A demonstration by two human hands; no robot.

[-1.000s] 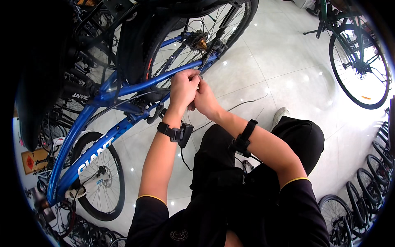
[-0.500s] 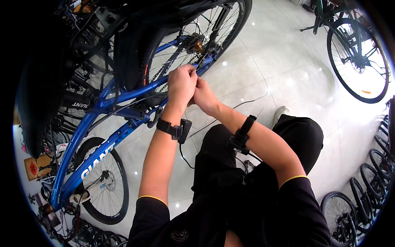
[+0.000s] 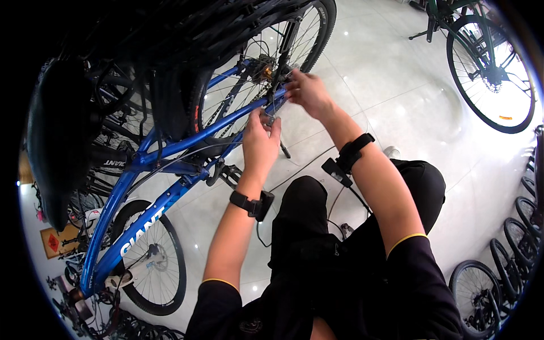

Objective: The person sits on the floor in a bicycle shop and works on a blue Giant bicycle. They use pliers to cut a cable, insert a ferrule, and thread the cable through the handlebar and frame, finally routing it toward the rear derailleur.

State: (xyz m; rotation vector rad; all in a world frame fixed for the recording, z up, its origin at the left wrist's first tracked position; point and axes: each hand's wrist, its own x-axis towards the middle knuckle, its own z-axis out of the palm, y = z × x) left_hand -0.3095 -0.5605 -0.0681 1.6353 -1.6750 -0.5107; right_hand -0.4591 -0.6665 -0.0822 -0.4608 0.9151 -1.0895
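The blue bicycle (image 3: 187, 137) stretches along my left side, its rear wheel (image 3: 324, 34) toward the top. Beside the rear end of the blue frame tube is my left hand (image 3: 260, 148), thumb and fingers around a small greyish piece too small to name. A thin cable curves close above those fingertips. Farther up and to the right, my right hand (image 3: 310, 95) is near the rear hub (image 3: 265, 72), fingers loosely apart and slightly blurred. I see nothing held in it. The two hands are apart from each other.
A black saddle (image 3: 54, 147) looms at the left, close to me. The front wheel (image 3: 178, 272) is at the lower left. Another bicycle's wheel (image 3: 490, 73) stands at the upper right, and several wheels (image 3: 476, 294) line the right edge. Pale tiles (image 3: 396, 73) cover the floor.
My hands were together by the frame tube and have separated. The right moved up toward the rear hub; the left shifted slightly right and down. The bicycle appears slightly shifted in view.
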